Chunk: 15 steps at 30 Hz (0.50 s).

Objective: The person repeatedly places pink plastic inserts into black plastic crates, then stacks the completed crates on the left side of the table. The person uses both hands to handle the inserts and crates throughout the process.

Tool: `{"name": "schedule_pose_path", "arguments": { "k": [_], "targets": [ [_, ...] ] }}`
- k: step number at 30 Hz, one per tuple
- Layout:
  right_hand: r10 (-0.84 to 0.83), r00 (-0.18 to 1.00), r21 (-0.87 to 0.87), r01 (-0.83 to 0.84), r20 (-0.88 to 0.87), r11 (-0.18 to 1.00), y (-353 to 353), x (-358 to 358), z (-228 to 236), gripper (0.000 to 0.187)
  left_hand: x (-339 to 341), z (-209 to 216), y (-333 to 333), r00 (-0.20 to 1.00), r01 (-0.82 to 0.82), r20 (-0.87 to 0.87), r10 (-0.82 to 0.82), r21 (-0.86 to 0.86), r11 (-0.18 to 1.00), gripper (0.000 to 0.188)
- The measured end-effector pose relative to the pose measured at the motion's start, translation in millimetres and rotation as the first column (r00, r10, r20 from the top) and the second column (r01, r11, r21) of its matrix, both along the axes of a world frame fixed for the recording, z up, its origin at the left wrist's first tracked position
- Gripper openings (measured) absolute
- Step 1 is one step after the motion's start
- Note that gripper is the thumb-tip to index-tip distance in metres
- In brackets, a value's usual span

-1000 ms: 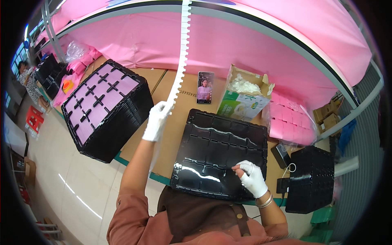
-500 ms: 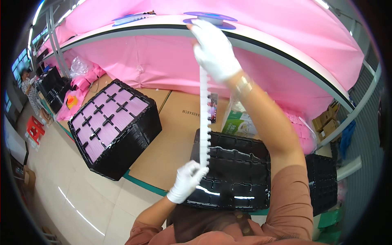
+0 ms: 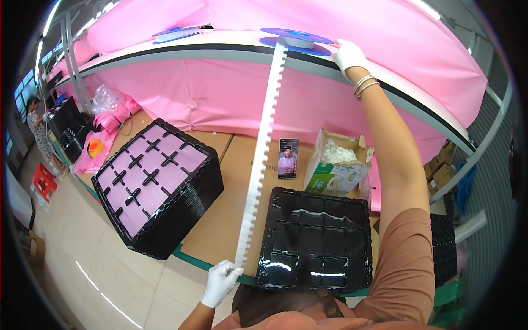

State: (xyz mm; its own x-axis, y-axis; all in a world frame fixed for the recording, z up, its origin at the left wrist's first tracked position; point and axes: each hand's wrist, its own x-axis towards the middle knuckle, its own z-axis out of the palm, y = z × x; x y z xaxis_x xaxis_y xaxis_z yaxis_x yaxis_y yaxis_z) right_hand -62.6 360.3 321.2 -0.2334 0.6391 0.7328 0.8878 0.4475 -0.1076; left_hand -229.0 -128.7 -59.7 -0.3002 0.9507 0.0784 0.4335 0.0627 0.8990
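Note:
A white strip (image 3: 258,170) with a notched edge runs taut from a blue-flanged reel (image 3: 297,39) on the shelf down to my left hand (image 3: 221,281). My gloved left fingers are pinched on the strip's lower end, at the near edge of the table. My gloved right hand (image 3: 350,56) is up at the shelf, just right of the reel, with its fingers apart and no thing seen in it. Whether it touches the flange I cannot make out. A glossy black tray (image 3: 316,242) lies to the right of the strip.
At left stands a black tray stack with a pink sheet (image 3: 151,165) on top. A phone (image 3: 288,158) with a lit screen and an open carton (image 3: 335,173) of white pieces lie beyond the near tray. Another reel (image 3: 176,35) rests on the shelf (image 3: 231,39). A person (image 3: 39,129) stands far left.
My right hand has moved from the strip's upper end to the right side of the reel. My left hand has drawn the strip's lower end down and left, so the strip now slants.

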Motion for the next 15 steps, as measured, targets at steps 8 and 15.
{"name": "schedule_pose_path", "arguments": {
  "k": [8, 15],
  "targets": [
    [0.559, 0.822, 0.482, -0.448, -0.108, 0.753, -113.2, -42.0, -73.1, 0.027, 4.3, -35.8, -29.3, 0.926, -0.033, 0.370, 0.076, -0.122, 0.992, 0.019],
    [0.404, 0.630, -0.586, -0.773, -0.663, 0.243, -298.4, -5.1, -267.1, 0.021, 12.6, 63.1, 72.5, 0.478, -0.259, 0.878, 0.026, 0.113, 0.959, 0.029]
  ]
}}
